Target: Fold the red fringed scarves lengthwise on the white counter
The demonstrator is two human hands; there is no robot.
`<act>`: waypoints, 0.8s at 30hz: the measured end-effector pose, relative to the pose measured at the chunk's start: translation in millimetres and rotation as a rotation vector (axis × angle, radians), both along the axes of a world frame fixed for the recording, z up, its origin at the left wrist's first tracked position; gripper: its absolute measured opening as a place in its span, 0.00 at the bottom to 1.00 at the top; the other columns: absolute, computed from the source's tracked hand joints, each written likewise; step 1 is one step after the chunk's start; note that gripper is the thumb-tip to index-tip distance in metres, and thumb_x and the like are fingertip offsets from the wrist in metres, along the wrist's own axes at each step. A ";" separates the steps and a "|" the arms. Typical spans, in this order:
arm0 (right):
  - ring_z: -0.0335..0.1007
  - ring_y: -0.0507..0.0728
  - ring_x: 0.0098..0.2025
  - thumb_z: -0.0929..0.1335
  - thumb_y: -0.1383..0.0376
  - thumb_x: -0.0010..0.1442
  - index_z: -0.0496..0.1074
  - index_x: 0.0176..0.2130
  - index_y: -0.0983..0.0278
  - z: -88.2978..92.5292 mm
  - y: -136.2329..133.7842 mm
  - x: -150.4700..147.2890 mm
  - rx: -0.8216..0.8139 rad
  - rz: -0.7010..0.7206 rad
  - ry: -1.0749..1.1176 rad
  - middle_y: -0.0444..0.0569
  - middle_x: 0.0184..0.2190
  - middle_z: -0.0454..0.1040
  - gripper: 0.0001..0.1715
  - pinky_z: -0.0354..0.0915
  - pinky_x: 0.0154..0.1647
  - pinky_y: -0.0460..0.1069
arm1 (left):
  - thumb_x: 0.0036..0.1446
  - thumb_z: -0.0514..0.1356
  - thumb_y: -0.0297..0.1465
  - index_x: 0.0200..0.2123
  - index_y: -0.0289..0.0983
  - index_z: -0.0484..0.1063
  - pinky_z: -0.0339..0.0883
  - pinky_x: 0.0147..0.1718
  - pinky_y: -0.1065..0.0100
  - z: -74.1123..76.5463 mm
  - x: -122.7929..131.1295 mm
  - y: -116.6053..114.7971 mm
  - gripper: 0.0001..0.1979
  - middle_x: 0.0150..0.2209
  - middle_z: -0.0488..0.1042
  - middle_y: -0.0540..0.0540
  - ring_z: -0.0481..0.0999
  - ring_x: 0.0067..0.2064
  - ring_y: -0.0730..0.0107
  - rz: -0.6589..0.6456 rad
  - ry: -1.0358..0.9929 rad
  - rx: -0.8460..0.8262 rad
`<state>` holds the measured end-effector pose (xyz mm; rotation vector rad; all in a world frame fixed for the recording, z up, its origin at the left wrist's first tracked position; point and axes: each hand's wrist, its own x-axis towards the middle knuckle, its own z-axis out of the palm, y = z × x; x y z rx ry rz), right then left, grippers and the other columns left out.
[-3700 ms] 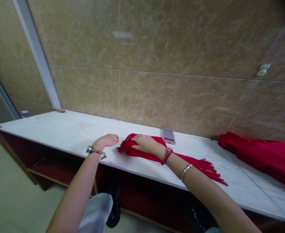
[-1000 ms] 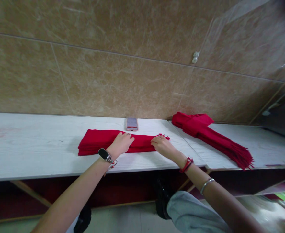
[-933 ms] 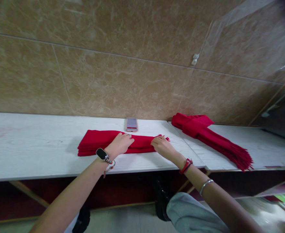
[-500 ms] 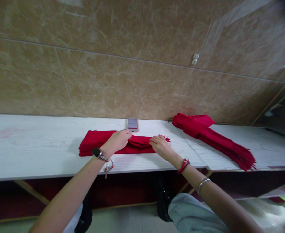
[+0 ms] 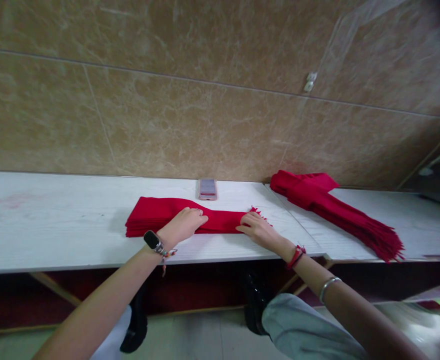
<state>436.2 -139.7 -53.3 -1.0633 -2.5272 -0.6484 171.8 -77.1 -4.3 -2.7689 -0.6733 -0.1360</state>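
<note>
A folded red scarf (image 5: 160, 210) lies lengthwise on the white counter, its layers stacked at the left end and its fringe showing at the right. My left hand (image 5: 185, 223) is closed on the middle of the scarf, fingers curled and thumb pointing right along the cloth. Close to the fringe, my right hand (image 5: 258, 228) grips the narrower right end, with its fingertips on the fabric. Parts of the scarf are hidden under both hands. Just behind it lies a phone (image 5: 207, 189), screen up and apart from the cloth.
A second red scarf (image 5: 328, 205), folded over with a long fringe, lies to the right across the counter seam. The white counter (image 5: 55, 225) meets a brown marble-patterned wall (image 5: 190, 130) at the back. Below its front edge are dark red open compartments (image 5: 197, 287).
The raised fold between my hands now lies flatter and smoother. My left hand has come down a little toward the near edge of the scarf; the view has shifted slightly.
</note>
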 end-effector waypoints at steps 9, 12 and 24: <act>0.63 0.55 0.36 0.60 0.72 0.61 0.75 0.36 0.63 2.9 4.4 0.4 -0.072 0.020 0.134 0.51 0.32 0.69 0.15 0.61 0.39 0.51 | 0.52 0.53 0.21 0.25 0.37 0.72 0.55 0.46 0.60 5.7 9.4 -3.6 0.10 0.45 0.71 0.45 0.66 0.49 0.61 -0.059 -0.020 -0.132; 0.64 0.56 0.37 0.60 0.72 0.60 0.75 0.38 0.63 -0.5 3.3 6.2 -0.100 0.010 0.119 0.52 0.33 0.70 0.16 0.62 0.40 0.52 | 0.56 0.50 0.23 0.36 0.37 0.72 0.55 0.49 0.62 -5.5 16.7 -5.7 0.11 0.48 0.71 0.44 0.67 0.50 0.63 -0.086 -0.018 -0.210; 0.66 0.57 0.43 0.61 0.74 0.58 0.74 0.35 0.63 17.1 -8.4 42.0 -0.199 -0.188 -0.091 0.53 0.38 0.73 0.14 0.60 0.46 0.53 | 0.61 0.46 0.31 0.61 0.40 0.52 0.43 0.58 0.56 -12.0 10.1 -19.5 0.24 0.62 0.52 0.47 0.50 0.63 0.60 -0.043 0.113 -0.328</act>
